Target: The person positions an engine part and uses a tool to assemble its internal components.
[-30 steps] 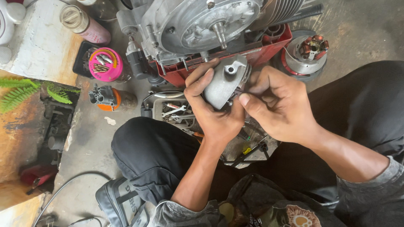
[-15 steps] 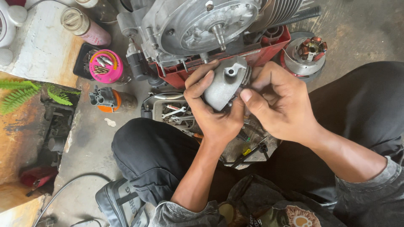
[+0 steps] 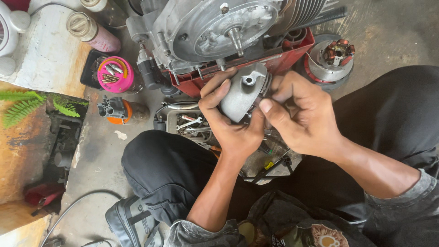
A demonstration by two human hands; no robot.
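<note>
One rounded grey cast-metal engine cover [image 3: 242, 93] is held in both hands, in the air just below the engine and above the person's lap. Its long axis runs on a diagonal from lower left to upper right in the head view; the domed outer face with one small round boss turns up toward the camera, and the broader end points toward the engine.

The left hand [image 3: 228, 123] cups the cover from below and from the left, its fingers [image 3: 215, 89] curled over the upper left edge and the thumb pressed on the lower right rim. The right hand [image 3: 304, 114] closes on the cover's right edge, fingers bent tight around it and the thumb tip meeting the rim beside the left thumb.

Just above stands one large silver engine block [image 3: 219, 27] with a round open side face and one short shaft stub at its centre, resting on one red metal tray [image 3: 292, 57]. To the right lies one round stator plate with copper-coloured coils [image 3: 336, 57]. Under the hands sits one shallow tray of loose wrenches [image 3: 190, 124]. Further left on the concrete floor [image 3: 96, 151] are one pink round tub of small metal parts [image 3: 114, 75], one small orange-based carburettor part [image 3: 114, 110] and two spray cans, one pinkish [image 3: 93, 33].
</note>
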